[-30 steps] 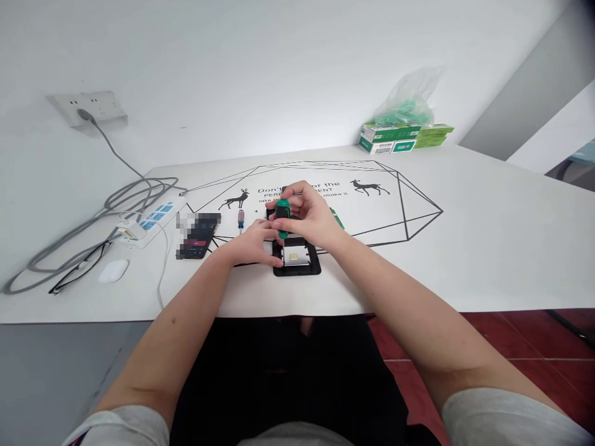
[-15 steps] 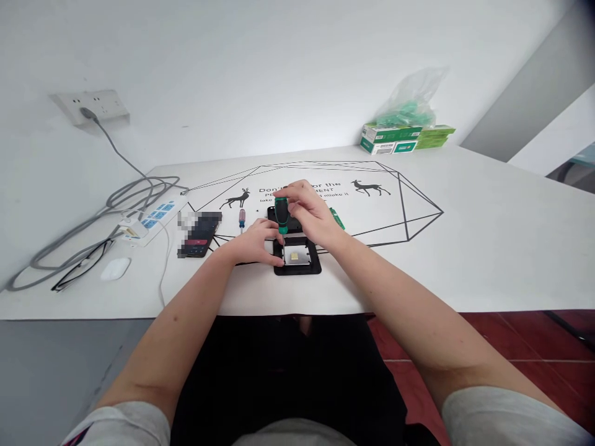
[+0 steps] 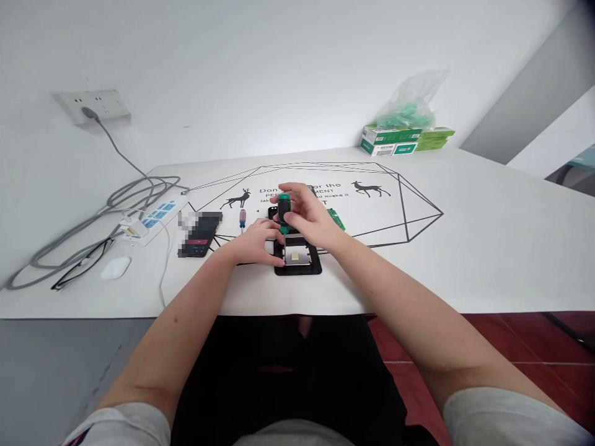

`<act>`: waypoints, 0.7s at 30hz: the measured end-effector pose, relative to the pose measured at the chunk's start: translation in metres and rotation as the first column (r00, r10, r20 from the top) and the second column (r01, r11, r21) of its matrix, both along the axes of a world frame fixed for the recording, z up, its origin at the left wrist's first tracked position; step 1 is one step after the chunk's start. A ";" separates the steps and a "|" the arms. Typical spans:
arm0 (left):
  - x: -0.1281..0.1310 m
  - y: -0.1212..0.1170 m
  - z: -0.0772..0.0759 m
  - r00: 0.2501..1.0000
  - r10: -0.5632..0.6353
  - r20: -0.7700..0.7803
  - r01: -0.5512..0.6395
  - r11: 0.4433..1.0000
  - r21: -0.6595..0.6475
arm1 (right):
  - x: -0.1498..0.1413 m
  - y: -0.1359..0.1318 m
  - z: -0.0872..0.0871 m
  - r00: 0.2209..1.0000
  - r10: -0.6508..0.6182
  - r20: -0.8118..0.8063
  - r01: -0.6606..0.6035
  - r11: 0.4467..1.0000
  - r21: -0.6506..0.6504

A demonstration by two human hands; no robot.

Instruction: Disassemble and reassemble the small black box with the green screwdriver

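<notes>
My right hand [image 3: 309, 217] is closed around the green and black handle of a screwdriver [image 3: 284, 207], which stands almost upright. Its shaft points down at the left side of a black plastic housing [image 3: 316, 269]; the tip's exact contact is hard to see. Inside the housing lies a silvery metal plate [image 3: 303, 255] with a small yellowish square [image 3: 294, 256]. My left hand [image 3: 260, 241] grips the housing's left side, thumb at the front and fingers near the shaft. Partly hidden behind my hands is another black piece [image 3: 272, 213]. A green circuit board [image 3: 336, 218] lies beside my right wrist.
Left of my hands lie a second screwdriver [image 3: 242, 219] with a clear handle and a partly blurred phone [image 3: 201, 234]. Farther left are a power strip [image 3: 155, 217], looped grey cable [image 3: 111, 201], glasses [image 3: 83, 265] and a white case [image 3: 116, 268]. Green and white boxes [image 3: 390, 141] stand at the back right.
The right fingers have shifted round the screwdriver handle, with the thumb now across its front. The handle sits slightly lower and farther right. My left hand and the housing stay about the same.
</notes>
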State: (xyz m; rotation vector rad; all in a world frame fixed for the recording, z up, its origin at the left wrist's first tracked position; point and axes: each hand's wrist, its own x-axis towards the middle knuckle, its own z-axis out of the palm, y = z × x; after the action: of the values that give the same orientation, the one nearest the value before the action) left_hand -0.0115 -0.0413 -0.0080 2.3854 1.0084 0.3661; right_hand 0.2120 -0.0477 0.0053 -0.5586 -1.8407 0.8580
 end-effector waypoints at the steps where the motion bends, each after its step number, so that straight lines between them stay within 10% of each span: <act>1: 0.000 -0.001 0.001 1.000 0.000 -0.004 0.000 1.000 0.003 | 0.001 0.000 0.001 0.999 0.032 -0.006 -0.032 0.999 -0.020; 21: 0.003 -0.006 0.002 0.995 -0.086 0.044 0.088 0.995 -0.044 | -0.004 0.005 -0.005 0.952 -0.295 -0.078 0.300 0.953 0.054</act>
State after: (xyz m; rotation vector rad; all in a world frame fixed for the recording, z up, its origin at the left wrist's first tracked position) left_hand -0.0081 -0.0470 -0.0062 2.3615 0.8812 0.3560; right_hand 0.2085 -0.0425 0.0005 -0.7340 -1.6622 0.6043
